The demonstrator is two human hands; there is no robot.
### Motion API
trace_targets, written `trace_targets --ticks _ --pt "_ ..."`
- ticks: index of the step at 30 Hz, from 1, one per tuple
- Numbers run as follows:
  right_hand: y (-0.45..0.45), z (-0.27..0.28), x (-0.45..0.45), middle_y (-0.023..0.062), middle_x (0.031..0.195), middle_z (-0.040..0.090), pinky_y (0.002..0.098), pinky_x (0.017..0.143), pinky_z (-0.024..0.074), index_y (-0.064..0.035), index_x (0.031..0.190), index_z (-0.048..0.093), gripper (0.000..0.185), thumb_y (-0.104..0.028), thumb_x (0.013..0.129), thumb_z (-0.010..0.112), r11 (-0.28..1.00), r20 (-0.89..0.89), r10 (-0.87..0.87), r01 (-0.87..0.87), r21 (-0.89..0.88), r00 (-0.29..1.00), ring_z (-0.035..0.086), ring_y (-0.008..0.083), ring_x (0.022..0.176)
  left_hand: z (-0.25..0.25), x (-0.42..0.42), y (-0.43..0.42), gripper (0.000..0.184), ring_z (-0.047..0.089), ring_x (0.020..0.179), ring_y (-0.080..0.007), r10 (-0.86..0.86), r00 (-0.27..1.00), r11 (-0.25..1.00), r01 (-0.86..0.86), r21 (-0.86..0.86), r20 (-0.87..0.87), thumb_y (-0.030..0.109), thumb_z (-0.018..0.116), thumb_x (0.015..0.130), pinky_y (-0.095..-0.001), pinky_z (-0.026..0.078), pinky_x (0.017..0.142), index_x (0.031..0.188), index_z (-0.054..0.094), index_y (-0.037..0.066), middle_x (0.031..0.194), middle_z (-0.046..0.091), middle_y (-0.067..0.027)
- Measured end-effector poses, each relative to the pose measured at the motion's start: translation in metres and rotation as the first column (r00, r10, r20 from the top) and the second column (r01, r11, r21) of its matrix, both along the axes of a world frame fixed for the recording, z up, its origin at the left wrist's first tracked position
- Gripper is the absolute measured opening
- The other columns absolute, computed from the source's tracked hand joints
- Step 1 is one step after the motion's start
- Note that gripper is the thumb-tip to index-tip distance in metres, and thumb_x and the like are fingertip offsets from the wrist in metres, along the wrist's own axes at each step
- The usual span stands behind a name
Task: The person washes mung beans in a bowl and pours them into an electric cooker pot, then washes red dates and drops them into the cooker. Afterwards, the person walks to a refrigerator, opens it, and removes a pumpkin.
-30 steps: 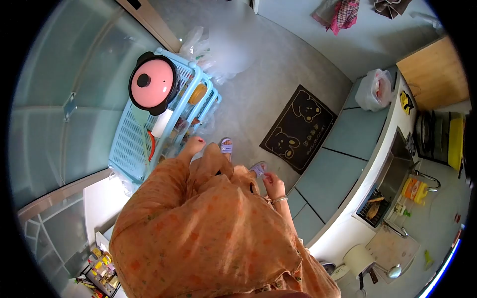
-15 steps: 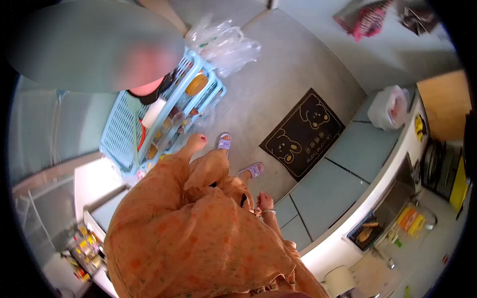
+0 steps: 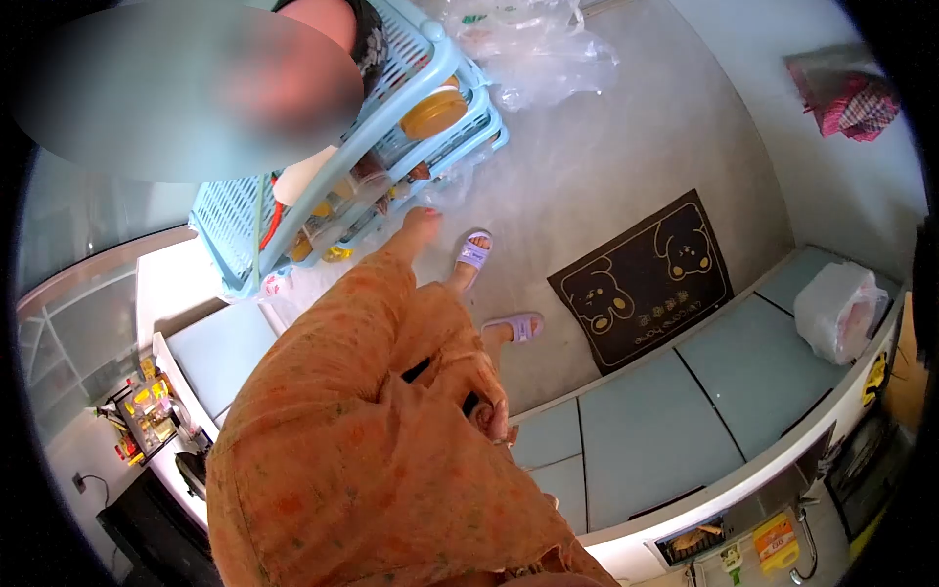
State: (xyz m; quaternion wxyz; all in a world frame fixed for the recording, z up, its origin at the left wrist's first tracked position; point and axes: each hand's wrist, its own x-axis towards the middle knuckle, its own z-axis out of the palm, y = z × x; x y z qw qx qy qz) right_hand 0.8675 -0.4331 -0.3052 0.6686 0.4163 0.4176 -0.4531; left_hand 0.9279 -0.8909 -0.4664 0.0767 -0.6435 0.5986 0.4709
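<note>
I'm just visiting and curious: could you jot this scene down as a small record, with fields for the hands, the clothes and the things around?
Left hand: reaching out beside the blue rack; no held thing can be made out
Right hand: low in front of the clothing; its grip is unclear
Clothing: orange, patterned
Feet: in purple slippers
Floor: dark mat with two bear faces
Rack: includes a jar with a yellowish-brown lid
Near rack: clear plastic bags
Unclear: upper left, blurred

A dark mat [image 3: 644, 284] lies near blue-grey cabinets [image 3: 641, 421].
</note>
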Motion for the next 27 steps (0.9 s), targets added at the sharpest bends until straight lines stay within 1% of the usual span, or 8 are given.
trace_targets --ticks 1,4,7,10,16,20,24,27 --pt "0.003 -0.008 0.008 -0.0005 0.040 0.026 0.0268 0.030 0.0136 -0.0142 0.047 0.031 0.059 -0.061 0.082 0.036 1.000 -0.105 -0.011 0.009 -0.023 0.994 0.019 0.0139 0.031 -0.023 0.005 -0.008 0.020 0.055 0.054 -0.0231 0.327 0.931 0.939 -0.303 0.161 -0.159 0.026 0.058 0.076 -0.0359 0.043 0.048 0.074 0.060 0.006 0.057 0.056 -0.0085" --pt "0.037 -0.054 0.028 0.0007 0.039 0.026 0.0267 0.031 0.0116 -0.0140 0.044 0.029 0.062 -0.064 0.081 0.037 0.969 -0.096 -0.206 0.190 -0.158 0.974 0.017 0.0137 0.032 -0.030 -0.008 -0.031 0.023 0.050 0.047 -0.0161 0.449 0.879 0.886 -0.413 0.212 -0.161 0.027 0.059 0.079 -0.0299 0.038 0.038 0.071 0.056 0.006 0.054 0.050 -0.0045" --pt "0.030 -0.041 0.023 0.0010 0.040 0.024 0.0271 0.032 0.0109 -0.0136 0.047 0.032 0.061 -0.064 0.080 0.037 0.978 -0.197 -0.122 0.084 -0.190 0.973 0.018 0.0135 0.033 -0.066 -0.016 -0.050 0.029 0.048 0.044 -0.0155 0.600 0.800 0.792 -0.597 0.127 0.015 0.031 0.060 0.079 -0.0285 0.035 0.034 0.072 0.053 0.004 0.061 0.052 -0.0060" --pt "0.035 -0.040 0.024 0.0006 0.040 0.022 0.0280 0.033 0.0117 -0.0133 0.049 0.033 0.060 -0.064 0.081 0.035 0.982 -0.124 -0.102 0.080 -0.170 0.987 0.018 0.0138 0.034 -0.077 -0.018 -0.055 0.032 0.049 0.044 -0.0163 0.760 0.646 0.648 -0.745 0.158 -0.069 0.031 0.062 0.078 -0.0290 0.036 0.035 0.074 0.050 0.002 0.069 0.054 -0.0078" --pt "0.004 -0.025 0.021 0.0008 0.041 0.022 0.0282 0.033 0.0128 -0.0136 0.049 0.032 0.060 -0.063 0.083 0.029 0.998 -0.193 0.055 -0.050 0.029 0.980 0.018 0.0139 0.034 -0.106 -0.025 -0.072 0.042 0.052 0.052 -0.0183 0.867 0.496 0.496 -0.853 0.161 -0.048 0.042 0.064 0.075 -0.0308 0.044 0.045 0.086 0.049 0.004 0.072 0.054 -0.0084" --pt "-0.003 -0.026 0.019 0.0019 0.041 0.024 0.0284 0.033 0.0139 -0.0122 0.050 0.033 0.061 -0.063 0.084 0.028 0.987 -0.208 0.036 -0.067 -0.144 0.977 0.018 0.0147 0.034 -0.155 -0.015 -0.097 0.046 0.051 0.052 -0.0186 0.910 0.372 0.406 -0.888 0.216 -0.183 0.049 0.062 0.074 -0.0324 0.046 0.048 0.093 0.047 0.009 0.069 0.053 -0.0069" --pt "-0.029 -0.005 0.008 0.0025 0.041 0.025 0.0291 0.032 0.0153 -0.0110 0.052 0.035 0.060 -0.060 0.086 0.027 0.993 -0.298 0.052 -0.082 -0.088 0.953 0.019 0.0155 0.034 -0.170 -0.020 -0.105 0.042 0.050 0.050 -0.0169 0.936 0.266 0.301 -0.944 0.133 -0.233 0.050 0.060 0.075 -0.0304 0.045 0.047 0.087 0.047 0.012 0.066 0.053 -0.0058" --pt "-0.042 0.003 0.005 0.0026 0.041 0.026 0.0295 0.032 0.0160 -0.0107 0.054 0.037 0.059 -0.058 0.087 0.026 0.995 -0.361 0.096 -0.098 0.013 0.927 0.021 0.0157 0.034 -0.180 0.000 -0.100 0.038 0.052 0.053 -0.0147 0.937 0.265 0.327 -0.895 0.303 -0.229 0.047 0.057 0.079 -0.0269 0.042 0.045 0.082 0.048 0.011 0.068 0.057 -0.0040"
